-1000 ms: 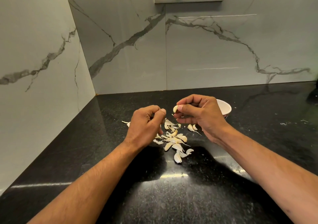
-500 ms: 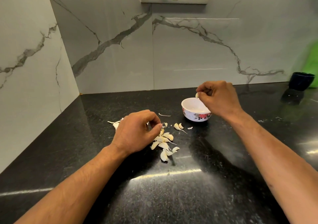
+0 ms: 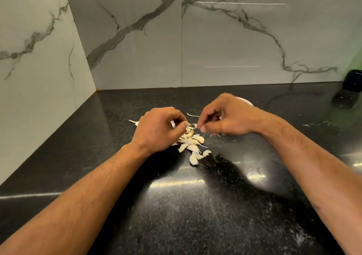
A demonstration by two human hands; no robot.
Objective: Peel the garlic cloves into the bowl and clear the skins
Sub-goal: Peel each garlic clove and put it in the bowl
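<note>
On the black speckled stone counter lies a loose pile of pale unpeeled garlic cloves mixed with thin papery skins. The left hand hovers over the pile's left edge, fingers curled, thumb and forefinger pinching a white scrap of skin. The right hand meets it, pinching the same scrap. Behind the right hand, only the rim of a white bowl shows. A dark blue cup stands at far right against the grey-veined marble wall.
</note>
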